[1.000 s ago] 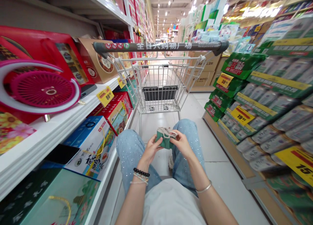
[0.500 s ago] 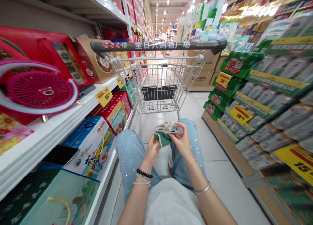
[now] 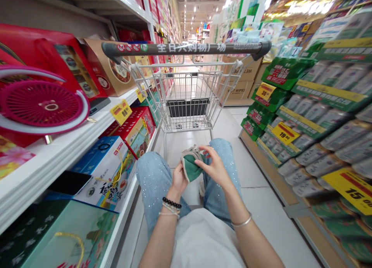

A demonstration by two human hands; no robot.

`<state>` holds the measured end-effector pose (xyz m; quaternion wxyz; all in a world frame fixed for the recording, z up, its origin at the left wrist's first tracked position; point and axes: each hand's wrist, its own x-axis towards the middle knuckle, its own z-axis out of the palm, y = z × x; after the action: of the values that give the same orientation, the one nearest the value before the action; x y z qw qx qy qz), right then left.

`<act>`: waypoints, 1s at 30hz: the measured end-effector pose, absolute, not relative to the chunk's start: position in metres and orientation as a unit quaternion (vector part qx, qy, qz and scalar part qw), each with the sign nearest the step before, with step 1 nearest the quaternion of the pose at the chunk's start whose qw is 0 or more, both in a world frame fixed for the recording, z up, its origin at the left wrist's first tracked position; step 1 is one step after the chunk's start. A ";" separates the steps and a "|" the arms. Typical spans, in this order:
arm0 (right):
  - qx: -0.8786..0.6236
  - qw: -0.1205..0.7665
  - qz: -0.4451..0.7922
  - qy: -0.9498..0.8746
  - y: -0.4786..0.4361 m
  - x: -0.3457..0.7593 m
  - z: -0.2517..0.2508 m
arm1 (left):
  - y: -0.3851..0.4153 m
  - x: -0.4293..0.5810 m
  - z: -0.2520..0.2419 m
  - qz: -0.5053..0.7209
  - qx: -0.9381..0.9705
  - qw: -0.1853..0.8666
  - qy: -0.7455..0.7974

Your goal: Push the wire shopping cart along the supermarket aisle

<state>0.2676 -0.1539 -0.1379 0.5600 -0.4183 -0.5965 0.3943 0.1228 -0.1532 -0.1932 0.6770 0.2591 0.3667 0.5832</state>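
Observation:
A folded green cloth piece (image 3: 192, 169) with beige edging is held between my hands, above the gap between my knees. It may be a small pouch, but I cannot tell. My left hand (image 3: 179, 178) grips its left side, fingers partly hidden behind it. On the opposite side, the thumb of my right hand (image 3: 214, 164) presses on the green face while the fingers curl round the upper right edge. Gathered beige layers show along the top.
A wire shopping cart (image 3: 187, 93) stands just ahead of my knees. Shelves on the left hold gift boxes, a pink fan (image 3: 43, 105) and a dark phone-like slab (image 3: 69, 182). Stacked can packs (image 3: 308, 116) line the right. White floor tiles (image 3: 255, 206) lie between.
The cloth has been turned and spread, so more of its green face shows. My right hand has shifted slightly over it. The view has moved a little.

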 end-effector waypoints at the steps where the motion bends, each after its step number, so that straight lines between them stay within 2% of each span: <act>1: -0.429 0.557 0.381 -0.600 -0.150 0.268 -0.139 | -0.154 0.123 -0.192 0.573 0.254 0.691 0.361; 7: -0.434 0.541 0.398 -0.601 -0.140 0.263 -0.150 | -0.159 0.129 -0.190 0.548 0.252 0.719 0.345; 12: -0.503 0.578 0.289 -0.573 -0.141 0.261 -0.148 | -0.172 0.139 -0.191 0.578 0.252 0.709 0.317; 17: -0.515 0.564 0.193 -0.617 -0.139 0.262 -0.143 | -0.175 0.154 -0.194 0.576 0.294 0.659 0.385; 21: -0.469 0.594 0.249 -0.604 -0.135 0.276 -0.142 | -0.164 0.147 -0.190 0.595 0.332 0.568 0.461; 25: -0.416 0.615 0.318 -0.590 -0.130 0.299 -0.144 | -0.151 0.120 -0.174 0.619 0.393 0.506 0.455; 30: -0.467 0.546 0.258 -0.646 -0.126 0.309 -0.150 | -0.144 0.109 -0.153 0.585 0.445 0.517 0.439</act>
<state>0.3090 -0.1259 -0.1497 0.5457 -0.4672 -0.6459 0.2583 0.1087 -0.1441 -0.1533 0.5168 0.4451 0.4386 0.5851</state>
